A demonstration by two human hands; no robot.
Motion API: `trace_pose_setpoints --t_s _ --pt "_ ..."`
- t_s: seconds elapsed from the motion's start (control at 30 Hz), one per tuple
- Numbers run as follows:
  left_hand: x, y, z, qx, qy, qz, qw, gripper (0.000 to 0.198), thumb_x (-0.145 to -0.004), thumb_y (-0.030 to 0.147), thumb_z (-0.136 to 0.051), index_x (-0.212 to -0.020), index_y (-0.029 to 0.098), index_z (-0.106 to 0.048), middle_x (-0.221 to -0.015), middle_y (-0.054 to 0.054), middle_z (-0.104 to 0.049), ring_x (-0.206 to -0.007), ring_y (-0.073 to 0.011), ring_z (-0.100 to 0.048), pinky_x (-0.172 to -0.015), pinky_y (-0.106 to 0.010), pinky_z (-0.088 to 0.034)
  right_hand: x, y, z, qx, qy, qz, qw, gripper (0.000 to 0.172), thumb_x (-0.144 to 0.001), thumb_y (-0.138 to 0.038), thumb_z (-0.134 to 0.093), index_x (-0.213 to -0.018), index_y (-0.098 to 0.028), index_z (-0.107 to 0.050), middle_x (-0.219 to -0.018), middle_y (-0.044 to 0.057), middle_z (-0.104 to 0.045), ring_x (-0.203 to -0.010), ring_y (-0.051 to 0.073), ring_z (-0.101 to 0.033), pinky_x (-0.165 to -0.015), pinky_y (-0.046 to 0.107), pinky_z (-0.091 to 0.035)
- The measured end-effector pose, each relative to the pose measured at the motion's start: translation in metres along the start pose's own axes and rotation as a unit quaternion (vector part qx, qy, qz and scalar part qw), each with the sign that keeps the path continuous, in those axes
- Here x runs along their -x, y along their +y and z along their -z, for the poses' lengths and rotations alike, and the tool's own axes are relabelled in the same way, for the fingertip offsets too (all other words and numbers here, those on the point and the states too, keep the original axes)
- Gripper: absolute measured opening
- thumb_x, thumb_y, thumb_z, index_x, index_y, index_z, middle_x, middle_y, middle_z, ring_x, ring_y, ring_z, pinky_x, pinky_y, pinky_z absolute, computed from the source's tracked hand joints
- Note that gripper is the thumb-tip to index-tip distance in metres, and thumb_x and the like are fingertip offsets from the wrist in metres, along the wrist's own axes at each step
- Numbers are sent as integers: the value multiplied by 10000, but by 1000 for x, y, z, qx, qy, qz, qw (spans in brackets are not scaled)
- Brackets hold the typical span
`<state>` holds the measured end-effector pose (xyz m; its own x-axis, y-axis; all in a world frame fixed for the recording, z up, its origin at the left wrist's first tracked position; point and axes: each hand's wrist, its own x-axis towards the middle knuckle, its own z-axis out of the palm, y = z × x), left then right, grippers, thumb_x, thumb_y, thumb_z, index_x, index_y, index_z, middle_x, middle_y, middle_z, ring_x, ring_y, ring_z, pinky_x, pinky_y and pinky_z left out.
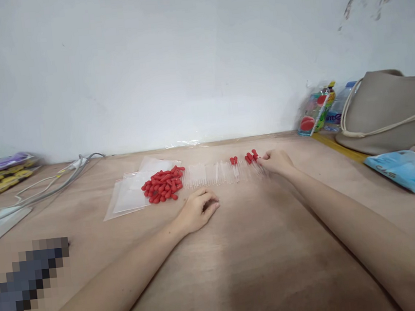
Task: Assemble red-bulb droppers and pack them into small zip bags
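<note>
My right hand pinches at the right end of a small group of droppers, its fingers closed on a dropper whose red bulb is partly hidden by the fingertips. Beside it lie other assembled droppers with red rubber bulbs and clear tubes. Two more droppers are a little to the left. A row of clear glass tubes stretches from there to a heap of red rubber bulbs. Just in front of the tubes, my left hand rests on the table, loosely curled with a gap inside and nothing visible in it.
Clear plastic bags lie under and beside the bulb heap. Cables and yellow-and-purple packages are at the left. Bottles, a grey bag and a blue packet occupy the right. A wall closes the back.
</note>
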<state>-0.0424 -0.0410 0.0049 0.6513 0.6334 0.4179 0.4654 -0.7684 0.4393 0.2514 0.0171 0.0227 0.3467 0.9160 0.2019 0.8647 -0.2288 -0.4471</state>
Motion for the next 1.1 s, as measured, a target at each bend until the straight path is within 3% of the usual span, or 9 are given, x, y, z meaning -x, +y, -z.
trace_pose_setpoints --t_s 0.37,0.5,0.67,0.83,1.1 --pt "0 0 -1 -4 -2 0 1000 119 -819 220 -486 -868 168 -581 -851 -47 -567 -736 -138 -538 -672 -274 -452 2 3 -10 17 0 -5 1000 238 -671 -421 -512 -661 -210 -621 -699 49 -647 -672 184 -571 -549 254 -335" --pt "0 -1 -1 -4 -2 -1 1000 120 -820 216 -485 -878 170 -580 -860 -46 -569 -742 -139 -538 -675 -274 -450 13 -9 -14 13 7 27 1000 226 -689 -406 -499 -680 -217 -623 -725 33 -650 -689 180 -575 -608 267 -348" --pt "0 -2 -2 -3 0 -4 1000 125 -820 214 -486 -889 167 -579 -869 -45 -567 -744 -133 -539 -686 -269 -444 28 -29 -19 89 -18 61 994 245 -733 -385 -467 -658 -219 -631 -740 43 -645 -769 217 -585 -729 336 -346" --pt "0 -2 -2 -5 -2 -6 1000 123 -824 215 -481 -887 168 -576 -869 -45 -566 -745 -133 -536 -683 -267 -445 39 -35 -14 117 -39 64 990 258 -752 -312 -424 -633 -200 -623 -725 59 -645 -759 235 -591 -706 352 -352" --pt "-1 1 1 -6 -10 4 1000 132 -821 227 -485 -886 168 -583 -874 -48 -569 -738 -134 -540 -680 -271 -451 65 -23 13 103 -179 89 974 183 -678 -348 -528 -615 -196 -609 -650 39 -634 -662 195 -583 -551 267 -348"
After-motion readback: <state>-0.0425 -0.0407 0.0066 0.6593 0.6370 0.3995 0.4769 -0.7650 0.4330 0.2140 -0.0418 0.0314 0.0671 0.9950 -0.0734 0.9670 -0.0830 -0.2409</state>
